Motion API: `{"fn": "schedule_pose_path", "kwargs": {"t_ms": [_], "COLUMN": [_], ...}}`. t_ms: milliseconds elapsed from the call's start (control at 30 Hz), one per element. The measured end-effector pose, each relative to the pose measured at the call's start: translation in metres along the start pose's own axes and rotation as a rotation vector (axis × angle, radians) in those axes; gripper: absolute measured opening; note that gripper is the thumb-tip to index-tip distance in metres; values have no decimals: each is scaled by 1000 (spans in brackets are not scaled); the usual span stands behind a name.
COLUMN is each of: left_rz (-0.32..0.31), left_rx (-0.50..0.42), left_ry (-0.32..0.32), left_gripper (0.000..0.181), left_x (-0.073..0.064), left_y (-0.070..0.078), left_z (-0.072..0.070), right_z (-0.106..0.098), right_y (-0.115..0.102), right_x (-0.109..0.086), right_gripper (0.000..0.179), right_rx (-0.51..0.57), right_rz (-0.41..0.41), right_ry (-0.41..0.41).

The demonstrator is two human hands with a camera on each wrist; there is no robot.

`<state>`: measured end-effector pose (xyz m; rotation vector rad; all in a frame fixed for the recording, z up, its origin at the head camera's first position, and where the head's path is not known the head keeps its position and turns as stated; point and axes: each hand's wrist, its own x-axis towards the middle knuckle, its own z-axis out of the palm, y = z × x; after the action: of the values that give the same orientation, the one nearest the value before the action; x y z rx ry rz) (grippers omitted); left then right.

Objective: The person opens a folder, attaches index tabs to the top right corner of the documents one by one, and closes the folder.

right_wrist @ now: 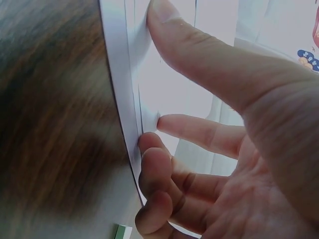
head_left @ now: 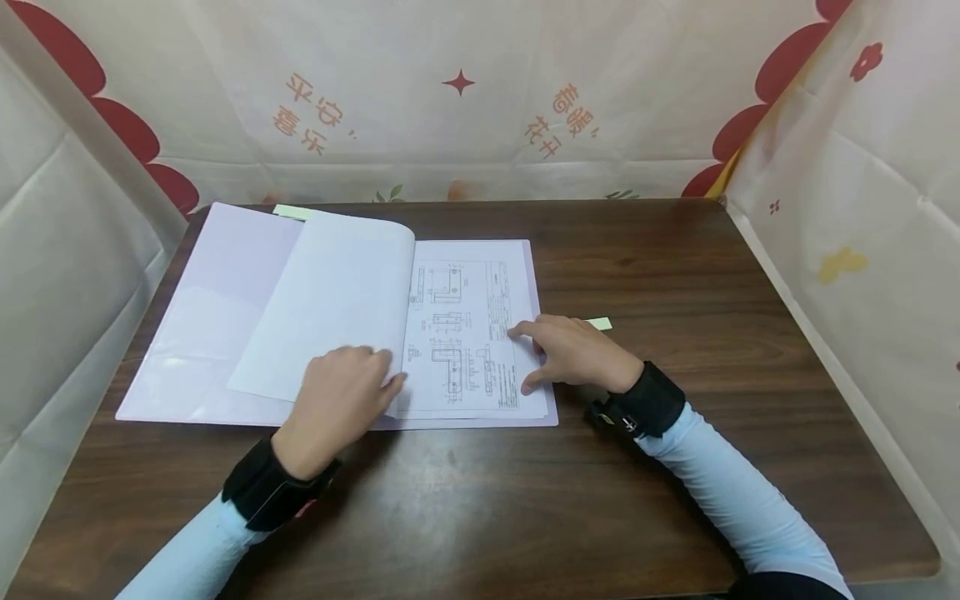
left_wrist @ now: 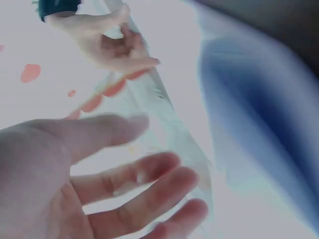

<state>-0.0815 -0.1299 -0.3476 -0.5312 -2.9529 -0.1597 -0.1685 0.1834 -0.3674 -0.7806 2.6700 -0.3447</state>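
Observation:
A lilac-covered folder (head_left: 172, 358) lies open on the table, its turned white sheets (head_left: 341, 283) curving over to the left. The right-hand page (head_left: 468, 325) carries printed technical drawings of L-shaped parts. My left hand (head_left: 337, 400) is at the lower part of the turned sheets, thumb pointing towards the fold; the left wrist view shows its fingers (left_wrist: 164, 181) spread and relaxed. With thumb and index fingertip, my right hand (head_left: 573, 354) touches the drawing page near its right edge. Its other fingers (right_wrist: 157, 169) bend against the page edge in the right wrist view.
The brown wooden table (head_left: 480, 517) extends in front and to the right. A pale green tab (head_left: 292, 212) pokes out behind the sheets, and another small green piece (head_left: 600, 323) shows beyond my right hand. Patterned cloth (head_left: 420, 100) hangs around the back and sides.

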Motion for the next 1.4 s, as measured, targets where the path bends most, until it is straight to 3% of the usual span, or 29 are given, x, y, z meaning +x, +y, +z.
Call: {"fn": "schedule_pose_path", "kwargs": {"t_ms": [67, 200, 300, 367, 433, 533, 633, 767, 1133, 1400], "left_rz": [77, 216, 275, 285, 285, 288, 295, 295, 297, 290], "left_rx": [-1, -11, -21, -23, -27, -29, -40, -57, -71, -83], "left_ry": [-30, -138, -206, -231, -245, -252, -256, -257, -225, -242], "left_gripper": [28, 30, 29, 28, 27, 27, 25, 20, 20, 21], "left_x": [16, 42, 51, 53, 54, 54, 54, 54, 56, 56], "left_y": [8, 18, 22, 24, 24, 24, 24, 24, 25, 27], "left_z": [-2, 2, 10, 13, 16, 17, 16, 16, 13, 12], "right_z": [0, -1, -9, -19, -30, -38, -37, -30, -30, -31], "right_y": [1, 5, 15, 27, 42, 59, 68, 73, 77, 79], "right_x": [-1, -2, -1, -3, -6, -12, -15, -12, -6, -8], "right_gripper": [81, 77, 51, 30, 19, 32, 49, 56, 59, 51], "right_rx": [0, 20, 112, 174, 204, 176, 132, 94, 120, 141], "right_rz": [-3, -23, -81, -91, -50, 145, 335, 446, 490, 457], "right_ry": [2, 7, 27, 86, 170, 240, 180, 120, 103, 101]}}
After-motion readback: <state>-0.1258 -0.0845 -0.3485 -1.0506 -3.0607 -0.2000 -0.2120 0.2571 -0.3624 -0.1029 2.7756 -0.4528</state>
